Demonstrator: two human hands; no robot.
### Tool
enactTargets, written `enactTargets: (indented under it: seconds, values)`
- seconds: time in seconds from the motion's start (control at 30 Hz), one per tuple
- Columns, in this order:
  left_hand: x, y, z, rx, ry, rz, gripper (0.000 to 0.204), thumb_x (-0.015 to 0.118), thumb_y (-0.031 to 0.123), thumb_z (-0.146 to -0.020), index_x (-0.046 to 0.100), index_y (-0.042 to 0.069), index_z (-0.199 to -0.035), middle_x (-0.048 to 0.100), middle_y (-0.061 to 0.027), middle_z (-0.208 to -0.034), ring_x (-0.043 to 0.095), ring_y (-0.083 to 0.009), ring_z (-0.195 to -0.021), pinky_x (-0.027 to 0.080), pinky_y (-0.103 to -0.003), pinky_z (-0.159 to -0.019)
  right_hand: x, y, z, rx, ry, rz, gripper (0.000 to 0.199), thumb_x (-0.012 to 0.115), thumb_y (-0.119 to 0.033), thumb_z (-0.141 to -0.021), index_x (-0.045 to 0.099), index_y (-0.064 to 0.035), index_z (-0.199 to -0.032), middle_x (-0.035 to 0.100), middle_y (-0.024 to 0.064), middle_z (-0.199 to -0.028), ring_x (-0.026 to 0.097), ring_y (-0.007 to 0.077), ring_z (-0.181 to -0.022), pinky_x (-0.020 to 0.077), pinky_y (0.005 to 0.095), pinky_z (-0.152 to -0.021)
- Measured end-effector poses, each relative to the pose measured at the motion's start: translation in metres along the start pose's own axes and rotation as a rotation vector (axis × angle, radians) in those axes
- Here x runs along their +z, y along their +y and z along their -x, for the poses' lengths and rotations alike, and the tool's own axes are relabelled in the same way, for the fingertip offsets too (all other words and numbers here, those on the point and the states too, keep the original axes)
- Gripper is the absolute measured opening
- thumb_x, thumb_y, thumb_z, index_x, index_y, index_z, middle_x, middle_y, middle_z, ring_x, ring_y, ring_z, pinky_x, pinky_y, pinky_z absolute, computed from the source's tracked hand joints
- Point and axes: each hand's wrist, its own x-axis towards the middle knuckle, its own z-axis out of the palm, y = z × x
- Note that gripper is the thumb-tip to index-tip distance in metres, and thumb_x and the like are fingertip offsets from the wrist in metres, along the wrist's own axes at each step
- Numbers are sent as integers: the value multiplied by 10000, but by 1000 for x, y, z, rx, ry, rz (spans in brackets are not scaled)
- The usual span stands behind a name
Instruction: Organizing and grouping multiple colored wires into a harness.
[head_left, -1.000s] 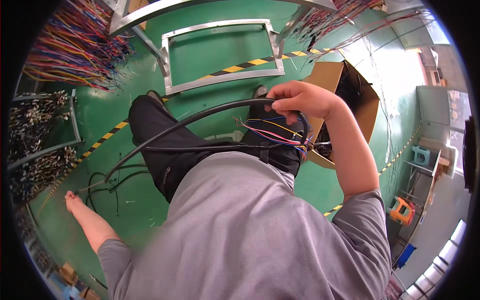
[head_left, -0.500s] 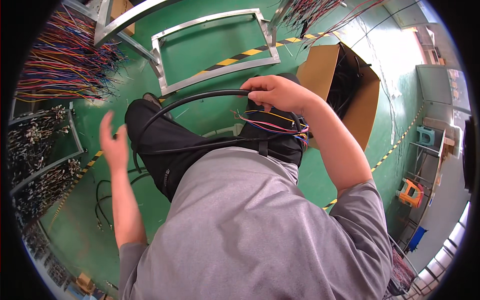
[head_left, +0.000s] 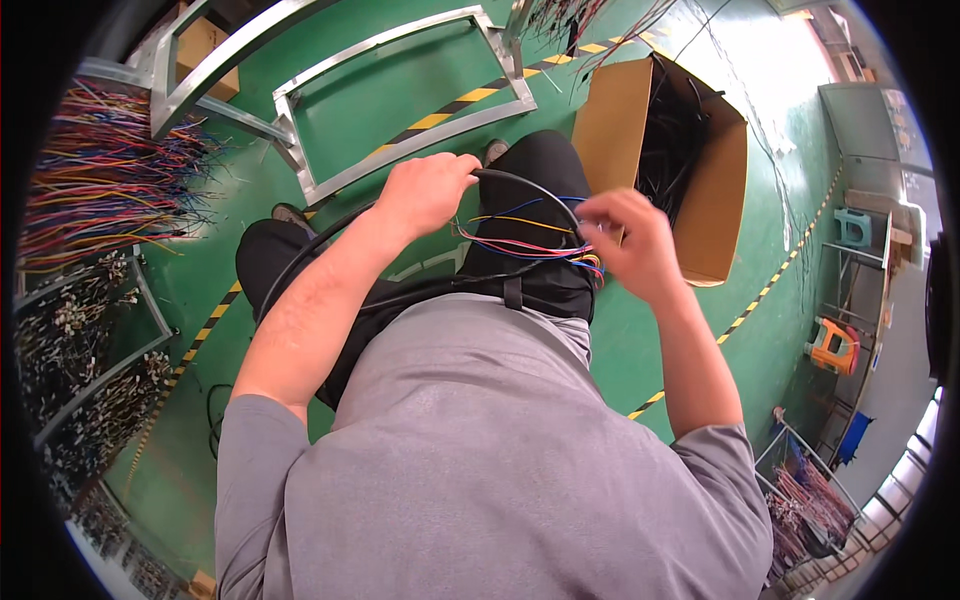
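The left hand [head_left: 428,190] is closed round the cable [head_left: 528,184], which arcs over the trousers [head_left: 545,158], while the right hand [head_left: 637,240] is blurred, its fingers curled at the cable's bend; whether it grips anything, I cannot tell. With 2 hands so near each other, a firm left hold and an easy curve should best steady the cable. Loose wires [head_left: 505,242] by the right fingers could snag; the box [head_left: 610,120] stands beside the right thigh, the frame [head_left: 470,125] ahead.
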Motion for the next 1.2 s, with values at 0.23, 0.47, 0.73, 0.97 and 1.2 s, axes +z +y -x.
enactTargets:
  seconds: [0.23, 0.47, 0.73, 0.97, 1.2]
  values:
    - [31, -11, 0, 18, -65, -13, 250, 623, 194, -1045, 687, 70, -1252, 726, -144, -1165, 685, -371, -1119, 557, -498, -938, 65, 11, 20, -240, -51, 521, 456, 832, -230, -874, 705, -71, -1282, 732, 97, -1191, 607, 305, -1171, 475, 445, -1024]
    - [17, -9, -9, -5, -185, 74, 270, 624, 235, -1043, 702, 114, -1271, 727, -112, -1195, 676, -339, -1178, 553, -479, -981, 107, 0, -23, -170, -371, 837, 408, 823, -267, -864, 715, -49, -1191, 665, 102, -1109, 610, 303, -1174, 479, 443, -977]
    - [2, -2, -28, 26, -296, 68, 275, 635, 276, -1033, 738, 89, -1206, 767, -156, -1126, 721, -381, -1092, 574, -508, -916, 175, 53, -52, -438, -102, 1107, 251, 618, -171, -902, 697, 8, -1059, 709, 152, -1111, 641, 312, -1112, 497, 422, -1007]
    - [-5, -8, -23, -30, -407, 46, 287, 597, 265, -1075, 680, 101, -1295, 726, -140, -1216, 671, -373, -1181, 538, -515, -989, 175, 17, -46, -405, -412, 1044, 177, 655, -205, -918, 778, -80, -938, 745, 104, -984, 690, 292, -977, 534, 435, -823]
    - [-3, -11, -25, 17, -382, 78, 245, 579, 233, -1083, 648, 67, -1250, 719, -160, -1205, 667, -387, -1161, 534, -521, -966, 56, -31, -5, -160, -447, 244, 105, 638, -102, -1003, 635, -3, -1035, 693, 143, -947, 696, 338, -906, 546, 442, -800]
